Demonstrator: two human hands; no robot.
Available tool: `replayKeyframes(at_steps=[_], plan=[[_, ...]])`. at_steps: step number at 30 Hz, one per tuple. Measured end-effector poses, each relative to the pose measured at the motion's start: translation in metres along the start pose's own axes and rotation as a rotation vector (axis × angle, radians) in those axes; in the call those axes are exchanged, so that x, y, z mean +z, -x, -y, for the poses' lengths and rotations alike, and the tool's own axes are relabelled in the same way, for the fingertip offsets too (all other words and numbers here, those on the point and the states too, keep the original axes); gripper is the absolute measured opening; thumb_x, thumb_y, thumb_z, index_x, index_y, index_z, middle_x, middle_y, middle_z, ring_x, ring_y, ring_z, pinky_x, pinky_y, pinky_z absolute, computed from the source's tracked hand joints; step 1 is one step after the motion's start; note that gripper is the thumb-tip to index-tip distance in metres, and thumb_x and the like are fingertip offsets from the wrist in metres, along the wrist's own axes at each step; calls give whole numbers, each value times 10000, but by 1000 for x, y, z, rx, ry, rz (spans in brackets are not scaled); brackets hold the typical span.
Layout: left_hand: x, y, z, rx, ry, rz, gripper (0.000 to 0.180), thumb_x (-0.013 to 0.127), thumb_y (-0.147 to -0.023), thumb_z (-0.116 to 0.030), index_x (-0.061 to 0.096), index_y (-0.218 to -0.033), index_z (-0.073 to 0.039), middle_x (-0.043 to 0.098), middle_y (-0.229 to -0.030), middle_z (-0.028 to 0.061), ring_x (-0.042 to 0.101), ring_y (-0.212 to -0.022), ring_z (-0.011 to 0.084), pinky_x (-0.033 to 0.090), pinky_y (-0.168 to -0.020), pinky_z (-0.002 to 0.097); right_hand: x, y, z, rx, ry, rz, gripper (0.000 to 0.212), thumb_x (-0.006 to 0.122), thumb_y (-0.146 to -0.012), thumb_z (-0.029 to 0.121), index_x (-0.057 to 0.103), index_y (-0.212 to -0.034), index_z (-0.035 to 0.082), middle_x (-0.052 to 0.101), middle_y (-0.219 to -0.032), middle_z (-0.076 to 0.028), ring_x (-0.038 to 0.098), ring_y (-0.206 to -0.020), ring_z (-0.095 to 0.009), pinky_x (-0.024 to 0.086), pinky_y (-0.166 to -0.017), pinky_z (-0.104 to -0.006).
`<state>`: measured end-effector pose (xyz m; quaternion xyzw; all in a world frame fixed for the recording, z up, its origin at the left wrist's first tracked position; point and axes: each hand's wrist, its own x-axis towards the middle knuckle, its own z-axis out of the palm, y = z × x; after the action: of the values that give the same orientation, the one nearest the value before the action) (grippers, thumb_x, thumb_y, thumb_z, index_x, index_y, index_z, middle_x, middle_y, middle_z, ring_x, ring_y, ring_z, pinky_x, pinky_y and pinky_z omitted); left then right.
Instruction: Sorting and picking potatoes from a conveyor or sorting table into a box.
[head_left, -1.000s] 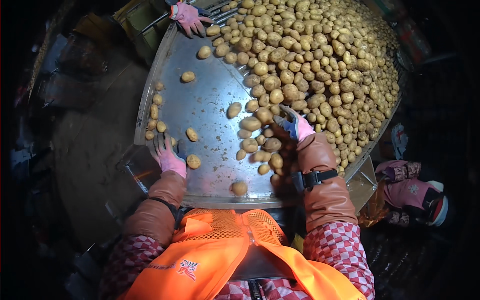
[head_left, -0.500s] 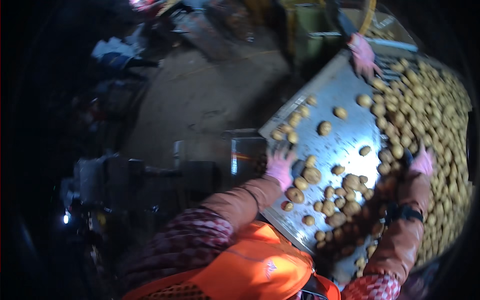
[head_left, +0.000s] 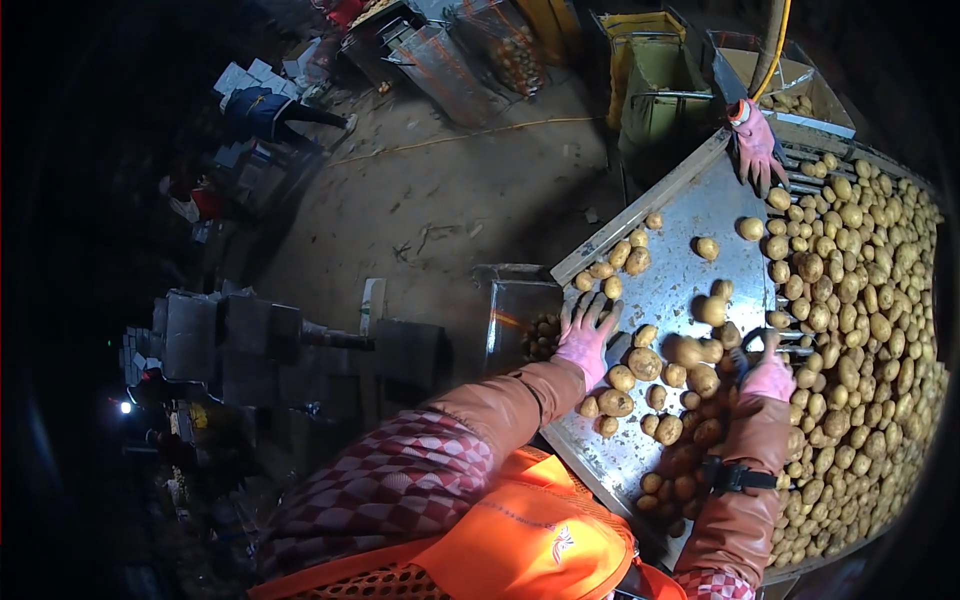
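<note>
Left hand [head_left: 588, 342]: fingers spread apart, at the metal table's [head_left: 693, 197] left edge, beside loose potatoes [head_left: 645, 364].
Right hand [head_left: 768, 376]: blurred, between loose potatoes and pile; cannot tell whether it grips one.
Potato pile [head_left: 845, 320]: along the table's right edge.
Co-worker's hand [head_left: 757, 148]: at the far edge.

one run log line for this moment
left hand: fingers spread, at tray edge | right hand: beside potatoes | co-worker's hand: at tray's far end
</note>
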<state>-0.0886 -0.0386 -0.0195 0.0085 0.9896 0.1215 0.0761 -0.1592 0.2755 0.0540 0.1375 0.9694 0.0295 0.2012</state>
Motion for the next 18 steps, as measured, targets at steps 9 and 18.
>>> replayKeyframes(at_steps=[9,18], plan=[[-8,4,-2,-28,21,15,856,714,-735,-185,375,-1520,-147,319,-1565,168,221,-1487,366,87,-1216,576,19,24,-32,7,-514,64,494,736,-909,277,571,-1367,191,697,-1137,-188,693,-951,-295,553,-850,-407],[-10,2,0,-5,-20,-44,835,720,-753,-217,384,-1514,-146,335,-1550,183,231,-1483,367,93,-1217,567,34,55,-124,461,-1488,-318,512,657,-955,96,500,-1439,146,643,-1119,-136,628,-827,-177,541,-641,-305]])
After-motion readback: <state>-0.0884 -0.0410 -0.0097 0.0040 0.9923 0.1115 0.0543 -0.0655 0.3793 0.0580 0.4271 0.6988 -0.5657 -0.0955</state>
